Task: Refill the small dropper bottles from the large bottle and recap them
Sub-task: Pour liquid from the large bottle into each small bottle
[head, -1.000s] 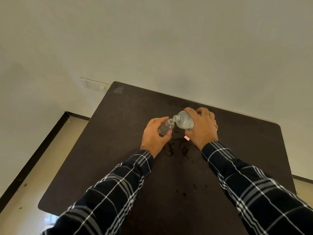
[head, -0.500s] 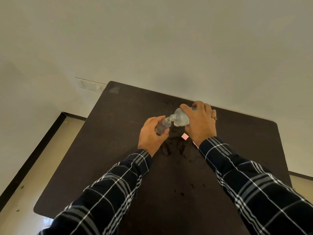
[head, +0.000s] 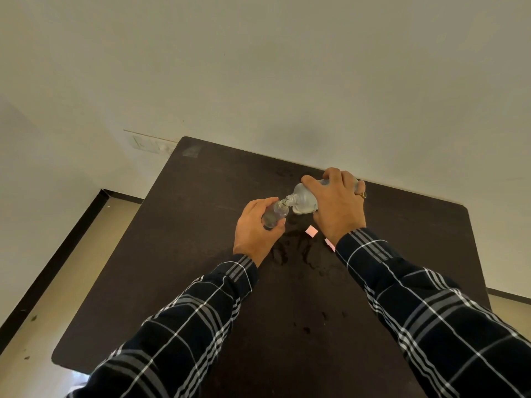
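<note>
**Big bottle tipped at small bottle's mouth, both hands gripping**

I see both hands over the far middle of the table (head: 172,254).

- Left hand (head: 254,228): wrapped round the small bottle (head: 274,215), thumb on the near side, fingers on the far side. The bottle is clear and uncapped, tilted with its mouth up and to the right.
- Right hand (head: 337,205): clamps the big bottle (head: 304,198) from above, fingers curled over its body, ring (head: 362,194) on one finger. The bottle is tipped left, almost on its side, neck aimed at the small bottle.
- The two mouths meet or nearly meet; I can't tell if they touch. I can't make out a stream or read the fill level in either bottle.
- Both bottles look lifted off the top; I can't confirm the gap.

On the table:
- Wet patches (head: 290,251) lie just below the hands, with smaller drops (head: 306,328) nearer me.
- Two pink squares (head: 311,231) lie beside the right wrist, one partly under the plaid sleeve (head: 402,282). I can't tell what they are.

Around it: pale wall (head: 287,81) behind, switch plate (head: 149,143) past the far left corner, beige floor (head: 71,268) at left.
</note>
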